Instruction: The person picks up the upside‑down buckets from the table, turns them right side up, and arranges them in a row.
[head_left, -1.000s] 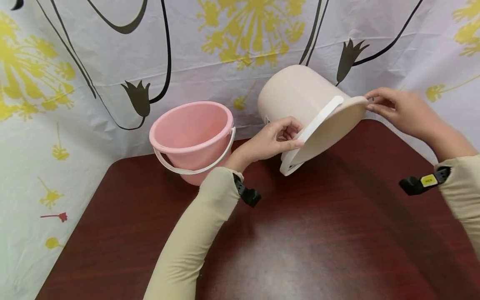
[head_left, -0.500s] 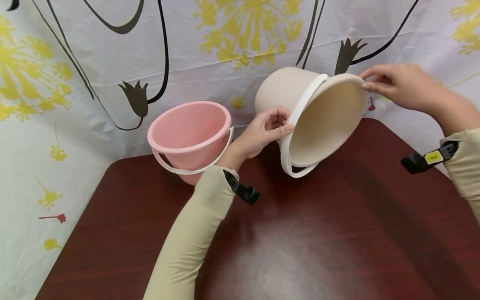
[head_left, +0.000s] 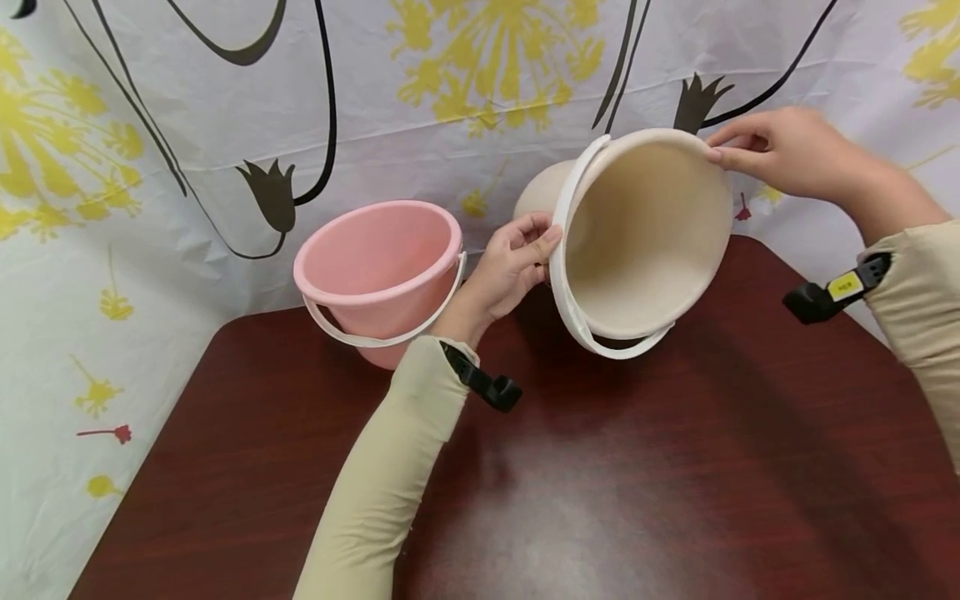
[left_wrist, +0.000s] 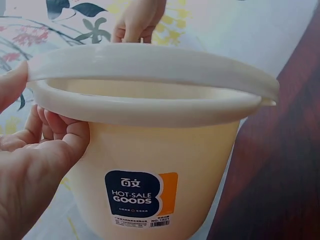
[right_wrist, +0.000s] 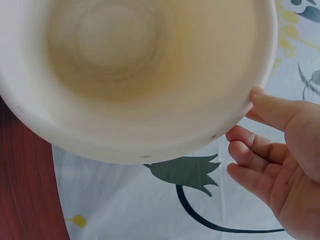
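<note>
A cream bucket (head_left: 652,242) is tipped on its side at the back of the table, its mouth facing me and its inside bare. My left hand (head_left: 517,258) pinches the rim and the white handle (head_left: 573,312) at the bucket's left side, thumb in front. At the upper right of the rim, my right hand (head_left: 787,154) pinches the edge between thumb and fingers. The left wrist view shows a dark blue and orange label (left_wrist: 141,198) on the bucket's wall. In the right wrist view the thumb lies on the rim (right_wrist: 165,152).
A pink bucket (head_left: 378,250) stands upright to the left, its white handle hanging down in front, close to my left forearm. Behind the dark red table (head_left: 570,492) hangs a white sheet (head_left: 202,108) with yellow and grey flower prints.
The cream bucket has turned so that its mouth faces me more. My right hand has moved up with the rim, and my left hand has shifted slightly left and up. The pink bucket stays put.
</note>
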